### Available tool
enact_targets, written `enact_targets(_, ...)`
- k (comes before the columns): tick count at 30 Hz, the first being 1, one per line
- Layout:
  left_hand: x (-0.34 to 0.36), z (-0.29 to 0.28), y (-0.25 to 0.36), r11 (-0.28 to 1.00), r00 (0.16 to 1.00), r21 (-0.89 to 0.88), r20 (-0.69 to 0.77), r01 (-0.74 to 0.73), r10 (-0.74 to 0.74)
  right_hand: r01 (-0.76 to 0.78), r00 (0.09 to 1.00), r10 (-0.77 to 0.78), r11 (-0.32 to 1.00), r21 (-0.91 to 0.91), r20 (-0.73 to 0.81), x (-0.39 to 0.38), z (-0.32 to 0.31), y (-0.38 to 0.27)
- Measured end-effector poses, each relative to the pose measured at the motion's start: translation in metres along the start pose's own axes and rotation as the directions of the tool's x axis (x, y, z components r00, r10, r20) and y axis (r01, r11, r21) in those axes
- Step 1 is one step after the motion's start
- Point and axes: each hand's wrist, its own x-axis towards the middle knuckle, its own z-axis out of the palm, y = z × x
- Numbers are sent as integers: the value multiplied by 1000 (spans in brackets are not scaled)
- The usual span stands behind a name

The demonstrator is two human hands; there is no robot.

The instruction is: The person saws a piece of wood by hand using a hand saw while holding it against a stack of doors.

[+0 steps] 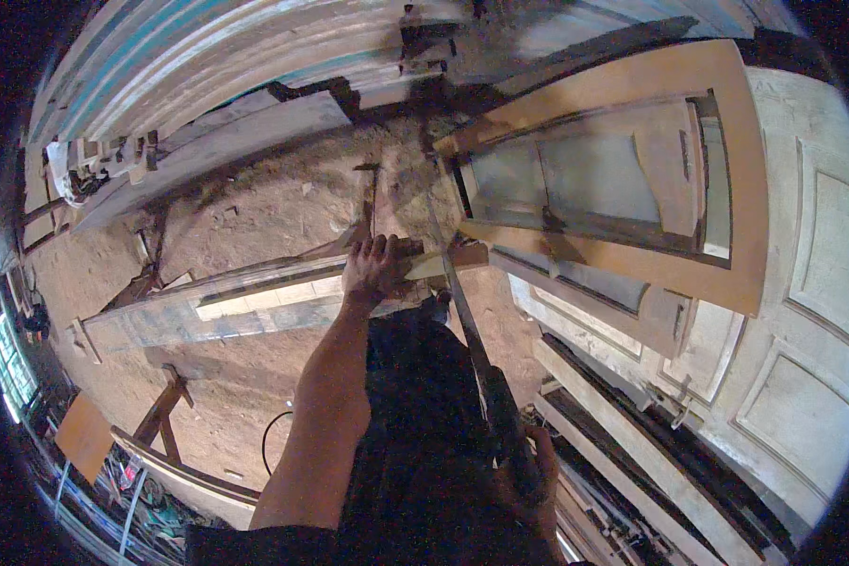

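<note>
My left hand is curled over a pale wooden strip, pressing it down on a long worn bench plank. Its knuckles point away from me, near the strip's right end. In my right hand is the dark handle of a handsaw, low on the right. The narrow saw blade runs forward from there and crosses the strip's end, just right of my left hand. Whether its teeth are in a cut is too blurred to tell. Dark clothing hides part of the bench below.
An orange-brown door frame leans at the right, before cream panelled doors. Long timbers lie at the lower right. Stacked boards fill the far left. A small trestle stands on the dirt floor.
</note>
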Motion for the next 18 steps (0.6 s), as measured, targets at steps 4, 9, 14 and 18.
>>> enact_targets(4, -1, -5, 2, 1000, 1000, -22, 14, -19, 19, 133, 981, -135, 991, -24, -139, 43, 43, -8)
enact_targets(9, 2, -17, 8, 999, 998, 28, 51, -28, 27, 123, 992, -119, 982, 142, -33, 147, 73, -18)
enact_targets(14, 0, -4, -11, 997, 996, -61, 72, -45, 49, 6, 1000, -9, 984, 178, 13, 102, 57, -25)
enact_targets(18, 0, -15, 4, 998, 998, -10, -15, -63, 63, -212, 977, 210, 973, 92, 29, 26, 21, -30)
